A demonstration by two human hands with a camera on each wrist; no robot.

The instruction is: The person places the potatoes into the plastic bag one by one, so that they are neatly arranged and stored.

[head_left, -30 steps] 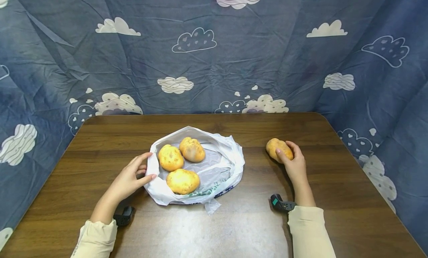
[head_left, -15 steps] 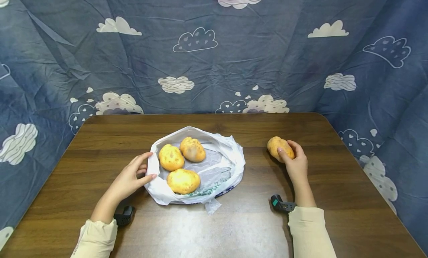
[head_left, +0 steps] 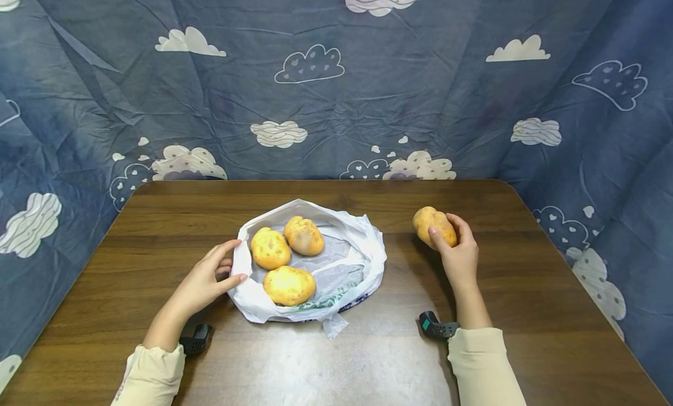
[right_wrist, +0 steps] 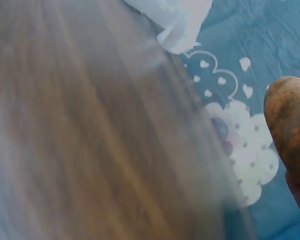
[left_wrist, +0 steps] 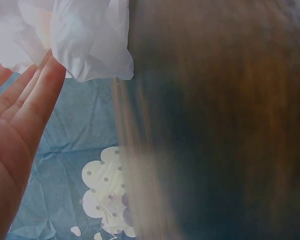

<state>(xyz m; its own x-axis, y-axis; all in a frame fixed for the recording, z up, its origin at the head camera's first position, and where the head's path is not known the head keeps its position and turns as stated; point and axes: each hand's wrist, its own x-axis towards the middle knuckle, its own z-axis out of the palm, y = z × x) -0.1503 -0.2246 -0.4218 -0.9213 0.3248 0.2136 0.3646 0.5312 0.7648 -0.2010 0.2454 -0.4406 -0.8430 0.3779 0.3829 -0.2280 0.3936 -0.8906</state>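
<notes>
A white plastic bag (head_left: 370,245) lies spread wide on the table, with its rim folded outward. Inside it are three yellow potatoes (head_left: 289,285). At the bag's left side, my left hand (head_left: 198,286) touches the rim with spread thumb and index finger. The left wrist view shows fairly straight fingers (left_wrist: 40,95) against the white plastic (left_wrist: 92,40). On the right, my right hand (head_left: 458,251) grips another potato (head_left: 428,222) between thumb and fingers, over the table. In the right wrist view this potato (right_wrist: 292,125) shows dark patches at the right edge.
The brown wooden table (head_left: 326,371) has rounded far corners. Behind it hangs a dark blue cloth (head_left: 368,90) with white clouds. Bare tabletop lies between the bag and my right hand. A black strapped device (head_left: 439,326) is on my right wrist, and another (head_left: 195,340) on my left.
My right hand has lifted its potato slightly and shifted it a little left, toward the bag. My left hand, the bag and the potatoes inside stay where they were.
</notes>
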